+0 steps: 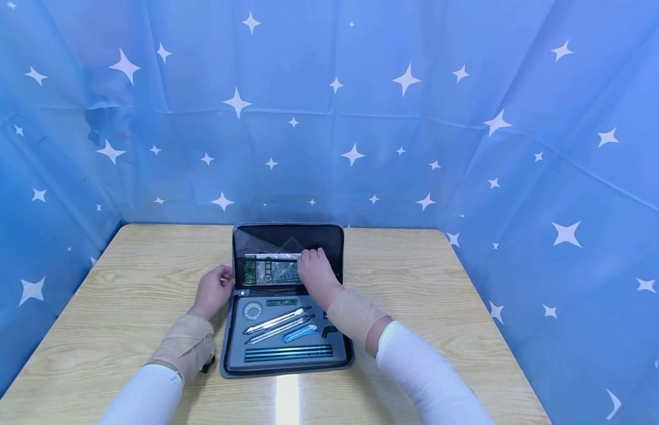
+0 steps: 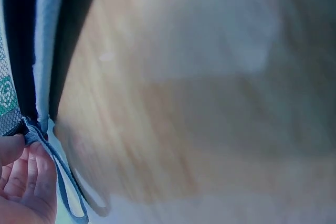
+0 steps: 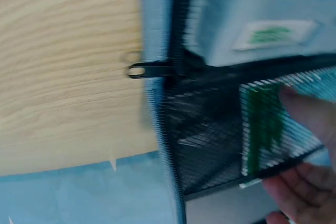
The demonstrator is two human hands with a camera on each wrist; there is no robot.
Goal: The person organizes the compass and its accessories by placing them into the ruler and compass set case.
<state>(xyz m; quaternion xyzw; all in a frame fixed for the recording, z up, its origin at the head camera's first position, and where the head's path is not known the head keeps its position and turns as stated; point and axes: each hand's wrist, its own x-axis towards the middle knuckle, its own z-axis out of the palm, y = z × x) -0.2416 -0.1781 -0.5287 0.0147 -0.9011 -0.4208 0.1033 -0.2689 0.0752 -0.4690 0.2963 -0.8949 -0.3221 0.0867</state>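
Note:
An open zippered drawing-tool case (image 1: pixel 230 363) lies on the table with its lid raised at the back. My left hand (image 1: pixel 215 289) is at the lid's lower left corner. In the left wrist view, thumb and fingers pinch the case's edge beside a fabric loop (image 2: pixel 68 182). My right hand (image 1: pixel 318 274) grips a green-and-white printed packet (image 1: pixel 278 270) in the lid's mesh pocket (image 3: pixel 205 145). The thumb lies over the mesh and the other fingers are at the pocket's upper edge. My right hand and wrist hide the packet's right end.
The case's grey tray holds two metal compasses (image 1: pixel 276 321), a blue cutter (image 1: pixel 301 333), several pencils (image 1: pixel 288 353), a white ring-shaped piece (image 1: pixel 252 311) and a green box (image 1: pixel 281 302). A zipper pull (image 3: pixel 152 70) sticks out at the side. A starry blue curtain (image 1: pixel 308 130) surrounds the wooden table (image 1: pixel 414 277).

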